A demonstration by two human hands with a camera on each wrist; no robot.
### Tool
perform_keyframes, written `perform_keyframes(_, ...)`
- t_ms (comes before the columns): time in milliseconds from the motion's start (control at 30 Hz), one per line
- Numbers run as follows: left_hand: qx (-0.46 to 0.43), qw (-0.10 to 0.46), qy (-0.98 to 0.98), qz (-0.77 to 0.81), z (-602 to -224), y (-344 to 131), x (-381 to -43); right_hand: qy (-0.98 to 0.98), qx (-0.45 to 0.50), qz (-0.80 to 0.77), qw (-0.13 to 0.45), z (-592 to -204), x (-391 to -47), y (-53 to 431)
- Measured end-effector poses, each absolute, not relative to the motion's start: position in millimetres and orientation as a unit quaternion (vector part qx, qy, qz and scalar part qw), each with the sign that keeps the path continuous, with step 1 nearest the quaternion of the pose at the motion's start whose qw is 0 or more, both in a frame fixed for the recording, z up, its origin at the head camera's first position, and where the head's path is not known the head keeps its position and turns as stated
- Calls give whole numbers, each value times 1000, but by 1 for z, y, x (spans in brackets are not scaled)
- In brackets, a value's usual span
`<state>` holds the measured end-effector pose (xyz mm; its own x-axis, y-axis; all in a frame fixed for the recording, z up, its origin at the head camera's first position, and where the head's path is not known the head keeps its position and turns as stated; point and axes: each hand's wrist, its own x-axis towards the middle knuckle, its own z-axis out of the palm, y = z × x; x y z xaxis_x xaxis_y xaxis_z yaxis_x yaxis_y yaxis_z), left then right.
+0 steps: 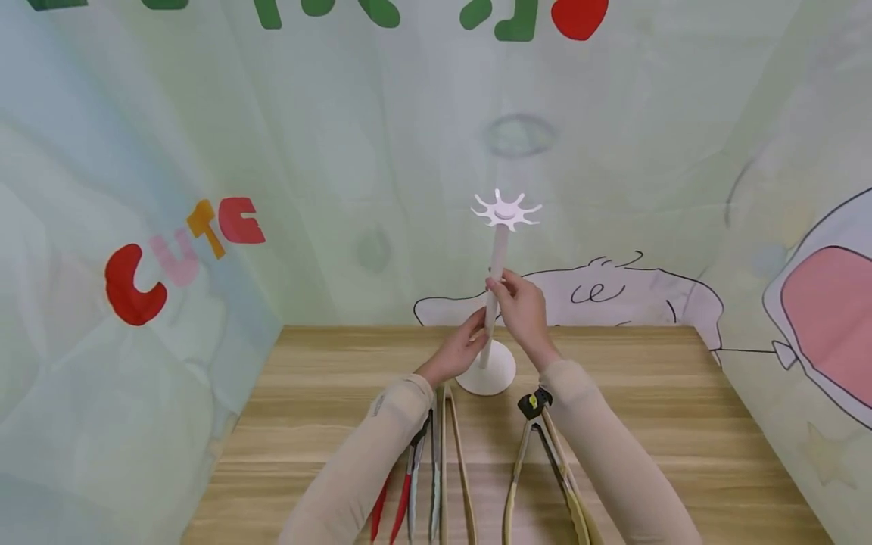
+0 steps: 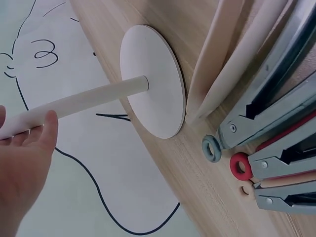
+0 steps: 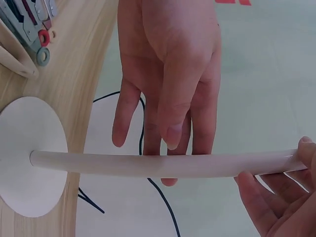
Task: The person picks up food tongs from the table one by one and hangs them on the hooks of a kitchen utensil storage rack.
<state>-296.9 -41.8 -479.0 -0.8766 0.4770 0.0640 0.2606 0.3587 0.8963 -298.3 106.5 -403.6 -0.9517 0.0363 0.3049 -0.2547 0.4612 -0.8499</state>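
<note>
- The right hand (image 1: 524, 306) pinches the white stand (image 1: 500, 250) by its pole; lower down, the left hand (image 1: 455, 352) touches it with straight fingers.
- Best to hold gently and keep the round base (image 1: 497, 378) flat on the bench (image 1: 375, 359).
- Its top (image 1: 506, 213) has thin arms like a star.
- It stands just past the tongs (image 1: 444, 462).

White pole (image 3: 113, 164) with round base (image 3: 32, 190), left. The left hand (image 3: 170, 64), top centre, extends fingers behind the pole; the right hand (image 3: 286, 210), lower right, grips it. Tools (image 3: 28, 32) lie on the desk (image 3: 84, 54), upper left.
</note>
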Motion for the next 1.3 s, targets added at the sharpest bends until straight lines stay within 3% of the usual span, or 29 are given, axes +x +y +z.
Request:
perform_keyframes(467, 271, 106, 805, 517, -480, -46, -258, -850, 65, 504, 138, -408, -257, 112)
perform_keyframes(1033, 263, 130, 802, 520, -475, -51, -217, -849, 84, 506, 128, -409, -219, 114)
perform_keyframes(1200, 278, 130, 808, 503, -467, -61, -218, -864, 125, 483, 70, -393, -217, 126)
perform_keyframes(1300, 283, 109, 821, 484, -458, -77, -216, -878, 144, 450, 82, -368, -209, 142)
